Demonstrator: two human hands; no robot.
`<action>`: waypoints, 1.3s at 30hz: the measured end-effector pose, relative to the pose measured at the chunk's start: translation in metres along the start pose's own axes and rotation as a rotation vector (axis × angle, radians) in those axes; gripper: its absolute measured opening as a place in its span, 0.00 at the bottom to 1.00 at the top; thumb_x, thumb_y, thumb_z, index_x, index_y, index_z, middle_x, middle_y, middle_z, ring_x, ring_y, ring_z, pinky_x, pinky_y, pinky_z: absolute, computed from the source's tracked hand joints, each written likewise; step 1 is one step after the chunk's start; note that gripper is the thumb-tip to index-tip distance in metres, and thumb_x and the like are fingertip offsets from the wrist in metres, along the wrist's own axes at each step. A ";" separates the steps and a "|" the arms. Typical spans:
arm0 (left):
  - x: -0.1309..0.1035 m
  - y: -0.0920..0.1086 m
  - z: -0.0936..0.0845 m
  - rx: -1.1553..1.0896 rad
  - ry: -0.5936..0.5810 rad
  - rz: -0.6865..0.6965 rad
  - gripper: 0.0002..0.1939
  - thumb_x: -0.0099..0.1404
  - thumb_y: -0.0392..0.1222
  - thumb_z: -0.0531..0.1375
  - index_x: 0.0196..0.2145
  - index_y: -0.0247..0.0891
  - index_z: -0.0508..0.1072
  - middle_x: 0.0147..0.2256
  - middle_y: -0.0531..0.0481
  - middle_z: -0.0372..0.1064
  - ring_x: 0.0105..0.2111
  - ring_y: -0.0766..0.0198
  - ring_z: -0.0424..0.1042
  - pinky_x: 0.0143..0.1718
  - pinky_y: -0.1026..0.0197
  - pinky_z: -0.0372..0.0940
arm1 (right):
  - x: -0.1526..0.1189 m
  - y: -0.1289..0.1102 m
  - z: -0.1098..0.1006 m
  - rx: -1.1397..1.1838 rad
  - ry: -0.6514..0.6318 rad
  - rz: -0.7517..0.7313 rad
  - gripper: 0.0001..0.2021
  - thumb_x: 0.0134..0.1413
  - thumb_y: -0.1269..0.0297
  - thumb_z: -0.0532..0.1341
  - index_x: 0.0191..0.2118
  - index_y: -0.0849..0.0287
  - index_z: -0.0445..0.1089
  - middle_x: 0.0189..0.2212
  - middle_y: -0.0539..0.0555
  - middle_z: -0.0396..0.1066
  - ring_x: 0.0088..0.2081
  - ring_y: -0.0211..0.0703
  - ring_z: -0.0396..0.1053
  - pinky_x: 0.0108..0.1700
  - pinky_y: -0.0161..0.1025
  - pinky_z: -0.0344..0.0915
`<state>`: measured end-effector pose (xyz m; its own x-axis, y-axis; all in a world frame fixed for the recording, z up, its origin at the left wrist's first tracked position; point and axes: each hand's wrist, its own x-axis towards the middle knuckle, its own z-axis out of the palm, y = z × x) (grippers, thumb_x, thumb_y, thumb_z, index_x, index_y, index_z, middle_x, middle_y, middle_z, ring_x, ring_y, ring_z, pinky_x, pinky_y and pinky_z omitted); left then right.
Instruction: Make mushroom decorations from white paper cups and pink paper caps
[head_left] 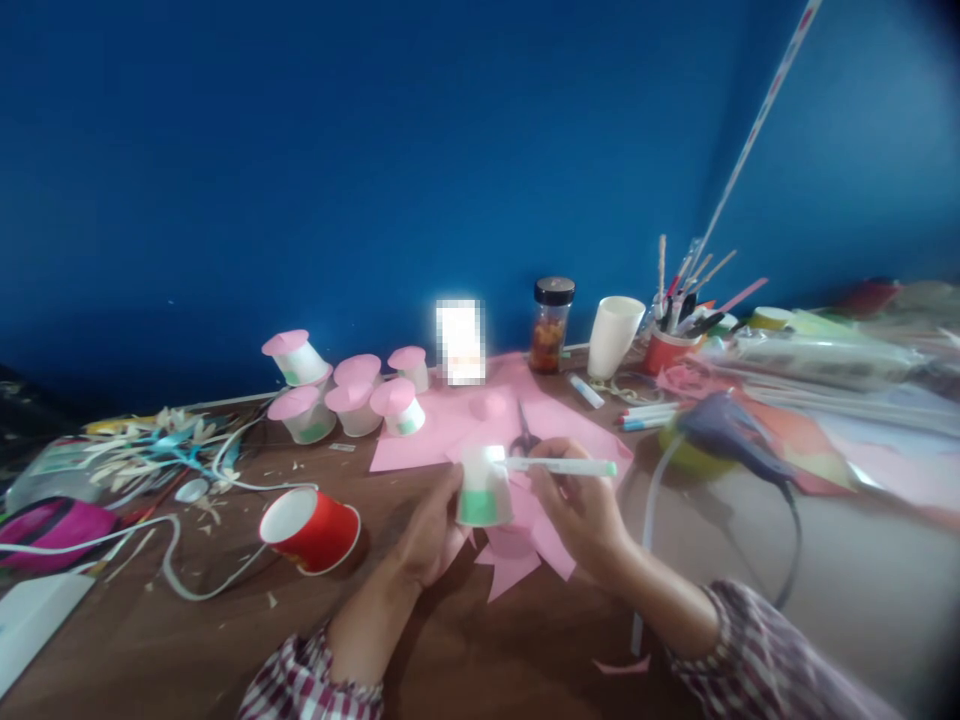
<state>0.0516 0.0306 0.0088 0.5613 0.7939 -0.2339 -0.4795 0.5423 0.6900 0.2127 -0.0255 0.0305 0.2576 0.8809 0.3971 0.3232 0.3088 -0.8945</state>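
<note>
My left hand (433,535) is wrapped round a small white paper cup (482,490) with a green patch, held upside down over the table. Between the fingers of my right hand (581,510) is a white marker pen (566,466) with a light green end. The pen's left tip meets or nearly meets the upper right side of the cup; blur hides which. Under and behind both hands lie cut sheets of pink paper (439,440). A pair of scissors (523,430) rests on the pink paper just beyond my right hand.
Several small cups with pink paper tops (356,395) stand at back left. A red paper cup (315,530) lies tilted at left, near a white cable (176,560). Behind are a dark-lidded jar (551,325) and white cup (615,335). A glue gun (739,435) sits right.
</note>
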 end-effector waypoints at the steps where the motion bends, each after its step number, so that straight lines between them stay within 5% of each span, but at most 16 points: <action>1: 0.000 0.000 0.000 0.004 0.003 0.002 0.16 0.65 0.44 0.57 0.46 0.31 0.74 0.46 0.40 0.74 0.52 0.51 0.68 0.55 0.54 0.61 | 0.000 0.000 0.000 -0.001 -0.001 0.003 0.03 0.58 0.67 0.56 0.35 0.58 0.64 0.25 0.49 0.65 0.25 0.36 0.61 0.25 0.32 0.59; 39: 0.000 0.001 0.002 0.013 0.028 0.000 0.15 0.67 0.44 0.55 0.45 0.32 0.74 0.46 0.42 0.74 0.52 0.53 0.68 0.55 0.55 0.61 | 0.000 -0.001 0.000 0.012 -0.005 0.027 0.03 0.58 0.66 0.56 0.34 0.58 0.64 0.25 0.48 0.64 0.24 0.36 0.59 0.23 0.32 0.56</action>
<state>0.0525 0.0304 0.0104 0.5424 0.8012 -0.2526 -0.4704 0.5388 0.6989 0.2118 -0.0260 0.0313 0.2615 0.8909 0.3713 0.3048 0.2888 -0.9076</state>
